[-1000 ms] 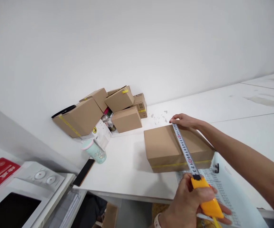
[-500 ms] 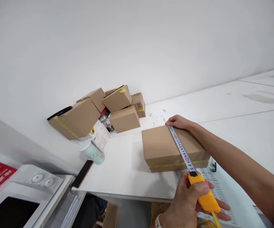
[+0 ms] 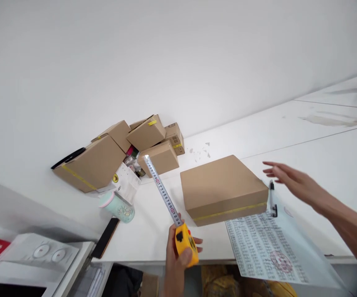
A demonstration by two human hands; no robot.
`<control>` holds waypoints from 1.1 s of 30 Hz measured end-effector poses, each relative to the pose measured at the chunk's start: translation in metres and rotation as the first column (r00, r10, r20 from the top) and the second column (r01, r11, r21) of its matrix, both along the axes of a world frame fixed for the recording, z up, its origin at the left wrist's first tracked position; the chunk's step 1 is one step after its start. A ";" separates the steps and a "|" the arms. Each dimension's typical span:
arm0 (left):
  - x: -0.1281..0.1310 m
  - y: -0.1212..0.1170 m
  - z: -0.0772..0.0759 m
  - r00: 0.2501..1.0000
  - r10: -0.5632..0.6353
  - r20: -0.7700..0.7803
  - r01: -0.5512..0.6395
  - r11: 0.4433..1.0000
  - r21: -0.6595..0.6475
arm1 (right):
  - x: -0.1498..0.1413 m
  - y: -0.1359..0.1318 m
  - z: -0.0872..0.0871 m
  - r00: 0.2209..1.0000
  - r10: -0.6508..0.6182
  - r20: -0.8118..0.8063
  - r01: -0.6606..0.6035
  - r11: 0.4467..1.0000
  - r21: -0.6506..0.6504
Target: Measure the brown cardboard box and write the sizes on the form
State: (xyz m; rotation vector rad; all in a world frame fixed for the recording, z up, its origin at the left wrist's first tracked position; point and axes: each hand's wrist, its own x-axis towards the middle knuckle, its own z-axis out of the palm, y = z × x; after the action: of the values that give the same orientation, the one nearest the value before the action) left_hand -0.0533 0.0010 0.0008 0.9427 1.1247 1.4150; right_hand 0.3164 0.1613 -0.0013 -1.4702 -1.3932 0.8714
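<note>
My left hand [image 3: 175,264] is wrapped round a yellow tape measure [image 3: 188,247] in front of the table. Its blade sticks out stiffly up and to the left, clear of the box. To the right of it a closed cardboard box [image 3: 215,181] lies on the white table, yellow tape along its front side. My right hand [image 3: 292,181] hovers off the box's right end, fingers stretched out and holding nothing. Close below that hand is a pen [image 3: 271,200], lying on a printed sheet [image 3: 259,243] in a pale blue folder [image 3: 302,235], partly under the box.
Several cardboard boxes [image 3: 92,165] are stacked against the wall at the left. A mint-green cup [image 3: 119,207] and a dark flat object [image 3: 106,238] stand near the table's left end. A white appliance with knobs [image 3: 42,251] is at lower left.
The tape measure has been lifted off the box and swung left in my left hand. My right hand has let go of the blade's end and moved right.
</note>
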 end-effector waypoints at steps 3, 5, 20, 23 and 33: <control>-0.007 0.016 -0.011 0.999 0.011 0.046 -0.009 0.999 -0.041 | -0.012 -0.024 -0.031 0.992 0.129 0.006 -0.129 0.992 0.009; -0.008 0.029 -0.005 0.997 -0.049 0.062 0.050 0.999 -0.006 | -0.025 -0.026 -0.025 0.982 0.165 0.092 -0.173 0.981 0.084; 0.008 0.037 0.040 0.927 -0.354 0.122 0.341 0.933 0.115 | -0.061 0.047 0.056 0.922 -0.010 0.386 -0.073 0.977 0.199; 0.025 0.011 0.018 0.732 -0.636 0.245 0.662 0.749 -0.036 | -0.060 0.053 0.053 0.887 -0.003 0.461 -0.141 0.950 0.278; 0.033 0.010 0.027 0.723 -0.538 0.434 0.637 0.762 -0.117 | -0.079 0.068 0.067 0.770 0.112 0.628 -0.267 0.951 0.157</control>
State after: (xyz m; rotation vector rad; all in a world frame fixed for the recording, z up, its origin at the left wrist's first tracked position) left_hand -0.0207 0.0110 0.0275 0.7076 0.6044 0.8333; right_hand 0.2374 0.2296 0.0653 -1.5005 -2.0836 0.3095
